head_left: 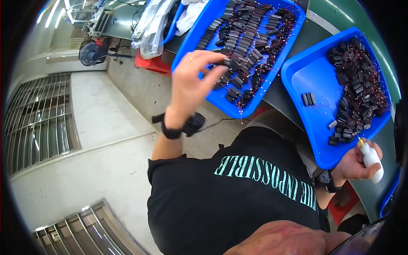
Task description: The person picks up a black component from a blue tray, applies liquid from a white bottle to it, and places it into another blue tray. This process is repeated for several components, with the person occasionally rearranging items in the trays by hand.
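My left hand (191, 83) is raised over the near left part of a blue tray (221, 103). Its thumb and index finger pinch a small black block-shaped part (226, 62). That tray holds rows of black blocks (242, 40) with thin dark red wires and small white ends. At the lower right, my right hand (352, 165) wraps round a white squeeze bottle (372, 165) with a thin yellowish nozzle. The nozzle points at the near edge of a second blue tray (312, 78), where a heap of wired black blocks (355, 91) lies. A small group of blocks (309, 99) sits apart inside it.
Both trays rest on a dark green worktable (282, 104). Clear plastic bags (153, 32) lie beyond the left tray, above a red stool (148, 63). A fan (89, 53) stands farther left. Barred metal grilles (40, 119) line the pale wall.
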The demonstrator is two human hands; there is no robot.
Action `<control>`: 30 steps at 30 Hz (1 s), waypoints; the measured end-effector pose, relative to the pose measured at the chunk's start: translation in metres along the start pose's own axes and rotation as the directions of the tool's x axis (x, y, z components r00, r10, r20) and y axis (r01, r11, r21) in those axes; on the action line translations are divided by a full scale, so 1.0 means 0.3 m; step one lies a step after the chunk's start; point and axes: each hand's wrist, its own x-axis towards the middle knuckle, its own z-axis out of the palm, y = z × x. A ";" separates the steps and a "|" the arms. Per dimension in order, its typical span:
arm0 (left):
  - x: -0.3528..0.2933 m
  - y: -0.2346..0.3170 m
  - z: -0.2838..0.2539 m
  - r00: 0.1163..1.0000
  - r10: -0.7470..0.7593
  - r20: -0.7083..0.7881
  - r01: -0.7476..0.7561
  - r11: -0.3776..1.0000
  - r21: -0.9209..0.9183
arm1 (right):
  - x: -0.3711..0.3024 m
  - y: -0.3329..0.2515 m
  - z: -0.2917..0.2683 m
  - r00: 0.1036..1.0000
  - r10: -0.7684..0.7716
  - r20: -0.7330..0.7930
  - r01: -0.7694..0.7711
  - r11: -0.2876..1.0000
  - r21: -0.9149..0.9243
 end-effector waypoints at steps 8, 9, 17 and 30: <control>0.033 -0.256 -0.044 0.974 -0.073 0.214 -0.036 0.884 0.466 | -0.011 -0.003 0.041 0.999 0.054 0.001 -0.054 0.996 -0.077; 0.032 -0.261 -0.039 0.973 -0.069 0.219 -0.040 0.888 0.458 | -0.015 0.002 0.041 0.998 0.059 0.009 -0.058 0.997 -0.056; 0.024 -0.250 -0.003 0.983 -0.054 0.175 -0.031 0.892 0.451 | -0.024 -0.024 0.081 1.000 0.023 -0.019 -0.023 0.999 -0.025; 0.083 0.325 0.452 0.804 0.345 0.485 -0.460 0.877 0.138 | -0.037 -0.042 0.134 0.998 -0.003 0.065 0.003 1.000 -0.007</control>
